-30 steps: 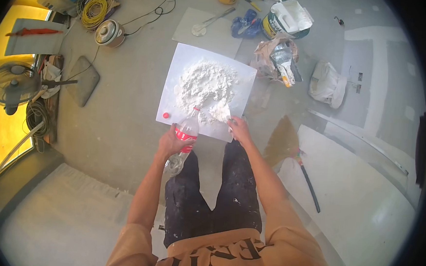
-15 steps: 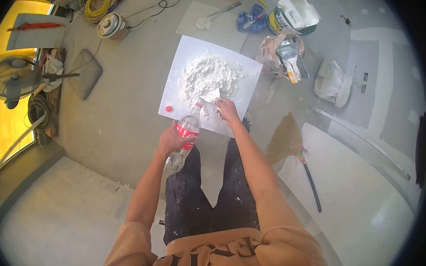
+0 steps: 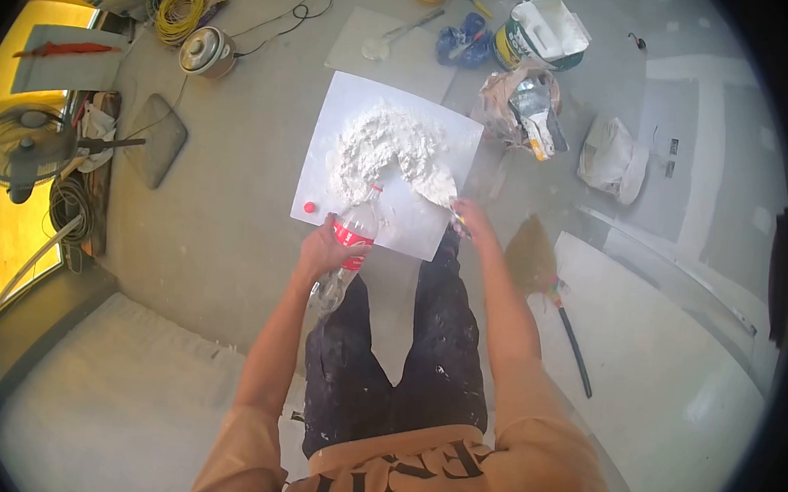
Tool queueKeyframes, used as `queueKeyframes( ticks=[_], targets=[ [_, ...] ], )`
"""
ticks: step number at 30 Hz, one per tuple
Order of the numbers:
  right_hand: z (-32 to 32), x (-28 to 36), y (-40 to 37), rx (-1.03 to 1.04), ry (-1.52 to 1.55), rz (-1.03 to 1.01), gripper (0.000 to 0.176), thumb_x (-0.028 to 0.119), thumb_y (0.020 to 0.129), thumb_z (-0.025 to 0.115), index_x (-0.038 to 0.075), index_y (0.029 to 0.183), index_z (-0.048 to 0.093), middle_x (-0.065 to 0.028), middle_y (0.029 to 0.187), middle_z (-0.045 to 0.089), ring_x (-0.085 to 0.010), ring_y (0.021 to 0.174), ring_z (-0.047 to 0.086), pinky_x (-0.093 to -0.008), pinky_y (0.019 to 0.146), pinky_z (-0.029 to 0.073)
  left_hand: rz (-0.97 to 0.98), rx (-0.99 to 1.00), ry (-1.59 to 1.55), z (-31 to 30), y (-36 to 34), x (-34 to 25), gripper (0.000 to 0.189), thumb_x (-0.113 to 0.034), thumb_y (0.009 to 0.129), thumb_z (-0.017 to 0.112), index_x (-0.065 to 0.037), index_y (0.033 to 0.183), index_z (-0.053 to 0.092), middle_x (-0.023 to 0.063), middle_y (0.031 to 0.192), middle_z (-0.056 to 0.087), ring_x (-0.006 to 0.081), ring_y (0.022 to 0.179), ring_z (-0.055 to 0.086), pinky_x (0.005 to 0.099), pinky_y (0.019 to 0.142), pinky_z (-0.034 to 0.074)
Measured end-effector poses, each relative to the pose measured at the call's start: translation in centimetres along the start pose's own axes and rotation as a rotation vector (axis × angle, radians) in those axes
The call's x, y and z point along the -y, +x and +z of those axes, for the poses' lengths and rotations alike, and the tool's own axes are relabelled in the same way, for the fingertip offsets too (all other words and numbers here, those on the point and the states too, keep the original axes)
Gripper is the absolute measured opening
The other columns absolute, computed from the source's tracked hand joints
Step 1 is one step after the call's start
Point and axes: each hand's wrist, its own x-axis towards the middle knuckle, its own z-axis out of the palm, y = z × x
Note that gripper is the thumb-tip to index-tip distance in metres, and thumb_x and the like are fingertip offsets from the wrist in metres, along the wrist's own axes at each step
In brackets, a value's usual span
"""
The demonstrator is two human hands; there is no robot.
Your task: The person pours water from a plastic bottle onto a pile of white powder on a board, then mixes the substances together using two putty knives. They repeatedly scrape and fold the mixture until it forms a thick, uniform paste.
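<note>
My left hand [image 3: 323,250] is closed around a clear plastic bottle [image 3: 360,217] with a red label, tilted with its neck toward the white powder [image 3: 387,142]. The powder is heaped on a white square board [image 3: 323,151], with a gap in its near side. In my right hand [image 3: 475,220] is a putty knife [image 3: 445,190], its blade at the right end of the heap. Powder partly hides the blade, and fingers cover most of the handle. A red bottle cap [image 3: 310,207] lies on the board's left corner.
Beyond the board stand a bucket [image 3: 514,48] and a plastic bag with tools [image 3: 502,95]. A broom [image 3: 533,259] lies at right, a white bag [image 3: 612,160] beyond it. To the left are a fan [image 3: 26,147], a lidded pot [image 3: 206,51] and coiled yellow cable [image 3: 181,14].
My right hand has moved right and toward me with the putty knife, opening a gap in the powder's near side. My left hand still holds the bottle in nearly the same place.
</note>
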Motion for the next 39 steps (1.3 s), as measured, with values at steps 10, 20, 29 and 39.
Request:
queueKeyframes(
  ticks=[10,20,29,39],
  targets=[
    [10.6,8.1,-4.0,-0.262,-1.039,-0.562,0.03,0.022,0.096,0.064,0.008,0.121,0.07,-0.0204,0.083,0.072,-0.0401,0.072,0.07,-0.049,0.071,0.057,-0.04,-0.029,-0.071,0.2,0.2,-1.4,0.117,-0.066,0.065,0.087,0.007,0.146,0.043,0.0272,0.123,0.07,0.0385,0.117,0.069,0.0441,0.097,0.054],
    [13.1,9.5,-0.9,-0.446,-0.904,-0.779,0.029,0.022,0.1,0.059,0.008,0.124,0.068,-0.0185,0.094,0.07,-0.038,0.088,0.071,-0.0493,0.076,0.057,0.124,-0.288,-0.206,1.2,-1.4,-0.1,0.111,-0.053,0.067,0.092,0.004,0.147,0.042,0.0248,0.132,0.065,0.0389,0.122,0.065,0.0456,0.099,0.053],
    [7.0,9.4,-3.9,-0.281,-1.155,-0.758,0.028,0.022,0.099,0.061,0.017,0.126,0.069,-0.0151,0.098,0.07,-0.0376,0.09,0.071,-0.0488,0.08,0.057,0.277,-0.425,-0.491,1.0,-4.5,1.4,0.106,-0.035,0.062,0.1,0.003,0.143,0.042,0.02,0.132,0.062,0.0344,0.124,0.063,0.0448,0.105,0.051],
    [15.8,20.7,3.2,-0.396,-1.482,-0.867,0.024,0.016,0.094,0.064,0.013,0.117,0.072,-0.0131,0.105,0.069,-0.0316,0.096,0.072,-0.0428,0.078,0.06,0.238,-0.483,-0.512,1.2,-7.8,2.6,0.108,-0.035,0.062,0.101,0.002,0.143,0.041,0.0188,0.132,0.063,0.031,0.12,0.065,0.0429,0.103,0.053]
  ],
)
